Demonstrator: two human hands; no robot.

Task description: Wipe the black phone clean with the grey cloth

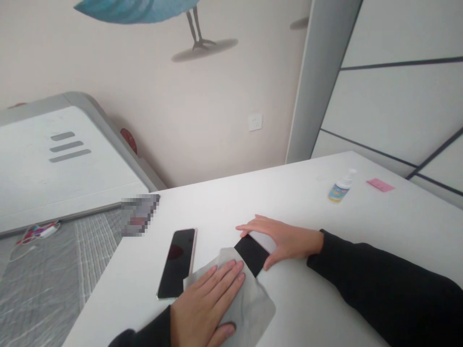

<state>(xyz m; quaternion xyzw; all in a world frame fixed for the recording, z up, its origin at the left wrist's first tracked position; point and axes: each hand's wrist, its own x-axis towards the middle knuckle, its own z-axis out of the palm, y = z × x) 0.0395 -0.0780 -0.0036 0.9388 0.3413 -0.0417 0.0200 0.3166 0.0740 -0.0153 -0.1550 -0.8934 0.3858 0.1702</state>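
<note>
My left hand (211, 303) lies flat on a grey cloth (255, 308), its fingers stretched out and pressed down on it. The cloth covers the near part of a black, flat, phone-like device (253, 254) on the table. My right hand (282, 240) grips the far end of this device by its edges, thumb on the near right side and fingers at the far left corner. A phone (177, 264) with a dark screen and pale rim lies just left of the cloth, which touches or slightly overlaps its lower right side.
On the white table (224, 202) a small pump bottle (340, 189) stands at the right, beside a pink slip (380, 185). A blurred-out item (140, 216) sits at the left edge. Beyond are a bed headboard (72, 144), a wall socket (255, 122) and a wardrobe (383, 111).
</note>
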